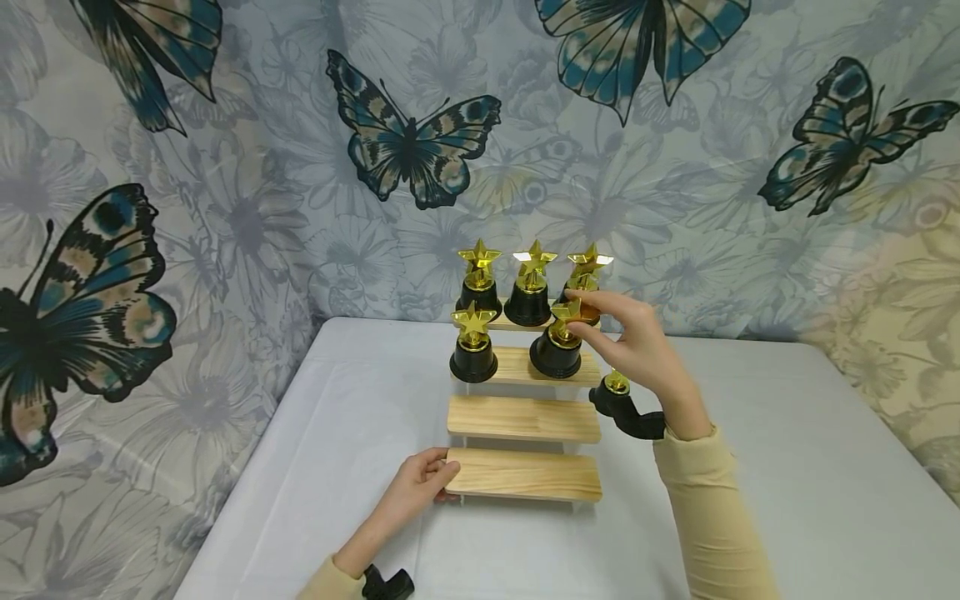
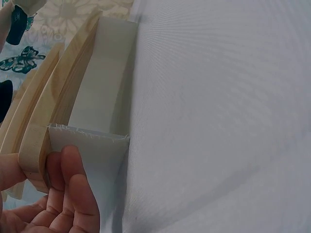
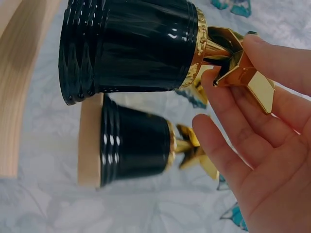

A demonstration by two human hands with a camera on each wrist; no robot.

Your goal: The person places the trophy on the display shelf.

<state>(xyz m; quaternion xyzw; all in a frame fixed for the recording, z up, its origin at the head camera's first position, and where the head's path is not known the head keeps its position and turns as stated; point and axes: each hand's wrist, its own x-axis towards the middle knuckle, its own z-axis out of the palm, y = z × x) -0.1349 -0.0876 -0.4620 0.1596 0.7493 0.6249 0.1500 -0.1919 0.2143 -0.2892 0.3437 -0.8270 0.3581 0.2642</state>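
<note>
My right hand (image 1: 633, 333) pinches the gold star of a small trophy (image 1: 557, 354) with a black base, over the right part of the second board from the back. In the right wrist view, thumb and fingers hold the star of this trophy (image 3: 131, 46); whether its base touches the board, I cannot tell. My left hand (image 1: 415, 483) grips the left end of the front board (image 1: 525, 473) of a tiered wooden stand, thumb on one face and fingertips behind. Another star trophy (image 1: 474, 354) stands on the same tier, at the left.
On the back tier stand three more star trophies (image 1: 528, 302), the rightmost partly behind my right hand. The third board (image 1: 525, 418) is bare wood. Beside the stand, a gold piece (image 1: 617, 382) shows near the right wrist's black mount. White cloth (image 1: 360, 400) covers the table; patterned fabric hangs behind.
</note>
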